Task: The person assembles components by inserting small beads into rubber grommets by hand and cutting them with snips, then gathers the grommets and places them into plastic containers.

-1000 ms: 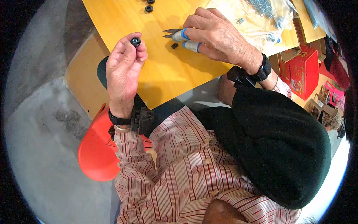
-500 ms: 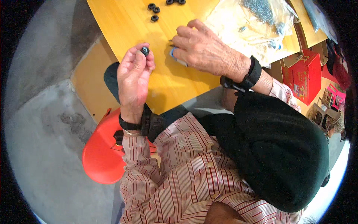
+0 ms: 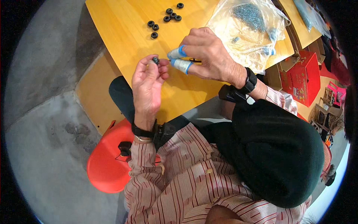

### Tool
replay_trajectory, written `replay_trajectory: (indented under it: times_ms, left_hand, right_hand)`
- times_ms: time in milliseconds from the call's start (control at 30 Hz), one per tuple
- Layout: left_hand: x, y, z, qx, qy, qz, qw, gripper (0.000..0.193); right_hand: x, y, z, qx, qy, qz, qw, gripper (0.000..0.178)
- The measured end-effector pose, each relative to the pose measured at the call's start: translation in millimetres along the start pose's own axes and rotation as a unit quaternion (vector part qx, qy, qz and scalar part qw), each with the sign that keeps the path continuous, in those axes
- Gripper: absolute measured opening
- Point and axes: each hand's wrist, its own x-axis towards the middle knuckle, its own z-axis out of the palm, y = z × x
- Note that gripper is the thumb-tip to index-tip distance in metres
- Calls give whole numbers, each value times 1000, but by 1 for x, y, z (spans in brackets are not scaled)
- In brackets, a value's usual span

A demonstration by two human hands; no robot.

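Observation:
Between thumb and fingertips, my left hand (image 3: pixel 147 82) pinches a small black ring (image 3: pixel 155 60) with a shiny, greenish centre. My right hand (image 3: pixel 212 56) is closed just to the right of it, its thumb and forefinger wrapped in white and blue finger covers (image 3: pixel 181 65). A thin dark tool (image 3: pixel 194 60) shows between those two fingers; its kind is hard to make out. The covered fingertips come close to the ring, and whether they touch it is unclear. Several black rings (image 3: pixel 167 18) lie loose on the yellow wooden table (image 3: pixel 126 28) beyond my hands.
A clear plastic bag (image 3: pixel 220 33) lies spread at the right, with a heap of small blue-grey beads (image 3: pixel 250 16) on it. A red box (image 3: pixel 301 78) stands past the table's right side. An orange-red stool (image 3: pixel 106 164) is at the lower left, on the grey floor.
My right hand has turned so its covered thumb and forefinger show, and its fingertips are nearer my left hand. The left hand still holds the ring. The whole view has shifted, showing more table rings.

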Motion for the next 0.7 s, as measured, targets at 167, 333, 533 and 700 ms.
replay_trajectory:
  times_ms: [167, 333, 533, 700]
  left_hand:
    - [5, -10, 26, -18, 0, 16, 1000, 22]
    - [7, -14, 38, -25, 25, 51, 998, 22]
    - [7, -11, 36, -31, 15, 65, 997, 22]
    - [9, -10, 38, -73, -14, 47, 996, 22]
  right_hand:
    - [1, -4, 2, 97, 82, 34, 991, 21]
    - [-1, -6, 4, 121, 101, 64, 985, 20]
    - [-1, -9, -2, 175, 100, 55, 978, 24]
    - [-4, 0, -13, 110, 118, 27, 987, 28]
